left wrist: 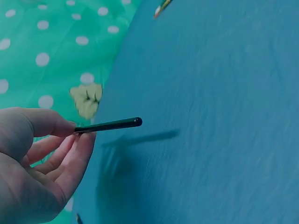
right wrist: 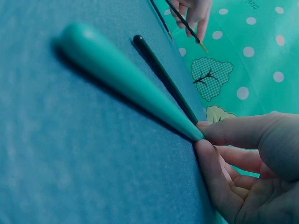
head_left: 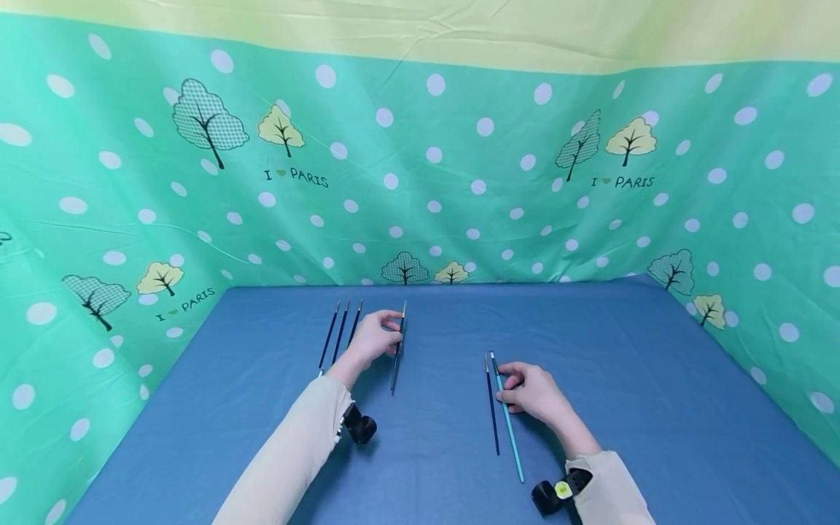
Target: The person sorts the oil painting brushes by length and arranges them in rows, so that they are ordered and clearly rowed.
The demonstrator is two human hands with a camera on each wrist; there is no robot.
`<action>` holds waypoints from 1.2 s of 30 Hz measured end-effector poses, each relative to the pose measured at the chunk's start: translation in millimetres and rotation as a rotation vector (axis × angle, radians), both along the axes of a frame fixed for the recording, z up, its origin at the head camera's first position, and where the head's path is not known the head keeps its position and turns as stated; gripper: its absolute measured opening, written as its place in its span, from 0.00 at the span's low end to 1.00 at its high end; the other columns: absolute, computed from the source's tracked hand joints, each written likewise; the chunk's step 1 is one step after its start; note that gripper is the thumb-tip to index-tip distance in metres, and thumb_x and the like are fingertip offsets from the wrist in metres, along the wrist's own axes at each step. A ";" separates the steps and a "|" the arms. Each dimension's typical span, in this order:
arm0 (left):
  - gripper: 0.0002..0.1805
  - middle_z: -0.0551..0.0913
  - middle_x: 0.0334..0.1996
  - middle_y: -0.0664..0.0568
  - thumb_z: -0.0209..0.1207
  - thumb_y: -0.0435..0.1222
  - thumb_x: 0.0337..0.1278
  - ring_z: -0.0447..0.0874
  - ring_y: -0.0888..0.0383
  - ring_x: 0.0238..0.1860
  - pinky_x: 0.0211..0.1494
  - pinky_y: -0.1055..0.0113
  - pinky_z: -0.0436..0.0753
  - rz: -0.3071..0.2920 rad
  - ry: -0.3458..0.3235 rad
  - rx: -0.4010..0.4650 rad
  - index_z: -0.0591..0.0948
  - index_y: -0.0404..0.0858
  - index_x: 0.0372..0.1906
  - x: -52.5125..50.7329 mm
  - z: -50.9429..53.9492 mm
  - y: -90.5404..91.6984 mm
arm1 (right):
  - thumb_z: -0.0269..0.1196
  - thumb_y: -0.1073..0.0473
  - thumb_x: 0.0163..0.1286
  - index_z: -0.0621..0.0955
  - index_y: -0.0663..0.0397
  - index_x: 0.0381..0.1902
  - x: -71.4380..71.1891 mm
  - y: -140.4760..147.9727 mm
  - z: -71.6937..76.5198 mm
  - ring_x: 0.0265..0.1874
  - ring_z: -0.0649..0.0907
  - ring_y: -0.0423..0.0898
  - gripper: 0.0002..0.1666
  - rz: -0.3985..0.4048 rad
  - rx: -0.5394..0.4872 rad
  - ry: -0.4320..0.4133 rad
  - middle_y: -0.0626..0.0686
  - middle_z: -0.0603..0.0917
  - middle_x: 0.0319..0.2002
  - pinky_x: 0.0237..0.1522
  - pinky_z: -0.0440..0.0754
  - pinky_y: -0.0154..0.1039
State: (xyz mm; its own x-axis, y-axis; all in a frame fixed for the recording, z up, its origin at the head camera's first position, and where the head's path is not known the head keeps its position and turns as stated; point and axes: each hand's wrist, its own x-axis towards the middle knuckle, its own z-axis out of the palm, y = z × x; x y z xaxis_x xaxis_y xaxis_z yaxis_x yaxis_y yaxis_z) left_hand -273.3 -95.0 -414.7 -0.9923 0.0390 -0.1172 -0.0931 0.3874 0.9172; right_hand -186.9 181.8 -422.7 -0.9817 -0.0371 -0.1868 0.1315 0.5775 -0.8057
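Observation:
In the head view my left hand pinches a dark paintbrush between thumb and fingers, bristles pointing away from me. The left wrist view shows its black handle end held above the cloth, casting a shadow. My right hand pinches a turquoise paintbrush, whose rounded handle end lies low over the cloth in the right wrist view. Just left of it lies another dark paintbrush. Three dark paintbrushes lie side by side left of my left hand, one partly hidden by it.
A blue cloth covers the table. Behind it and at both sides hangs a green dotted curtain with tree prints. Black wrist cameras are strapped over both pale sleeves.

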 end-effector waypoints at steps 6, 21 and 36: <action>0.24 0.76 0.38 0.44 0.54 0.25 0.51 0.78 0.57 0.22 0.26 0.67 0.82 0.028 0.038 -0.076 0.74 0.38 0.56 -7.5 -3.7 -14.5 | 0.66 0.68 0.53 0.75 0.60 0.53 0.1 0.1 0.1 0.21 0.78 0.42 0.27 -0.003 -0.004 -0.002 0.54 0.75 0.28 0.24 0.82 0.36; 0.22 0.78 0.39 0.43 0.52 0.28 0.53 0.77 0.60 0.21 0.24 0.68 0.80 0.092 0.041 -0.234 0.73 0.35 0.57 -27.9 -4.9 -41.9 | 0.66 0.68 0.53 0.75 0.60 0.52 0.0 -0.5 0.1 0.21 0.78 0.42 0.26 -0.009 -0.003 -0.006 0.54 0.74 0.28 0.23 0.81 0.36; 0.19 0.80 0.38 0.43 0.56 0.30 0.52 0.79 0.59 0.21 0.27 0.67 0.80 0.126 0.034 -0.311 0.76 0.33 0.52 -30.1 -6.9 -44.3 | 0.66 0.68 0.52 0.76 0.59 0.52 -2.2 0.2 -3.8 0.20 0.78 0.42 0.27 -0.022 -0.008 0.004 0.54 0.75 0.28 0.22 0.81 0.36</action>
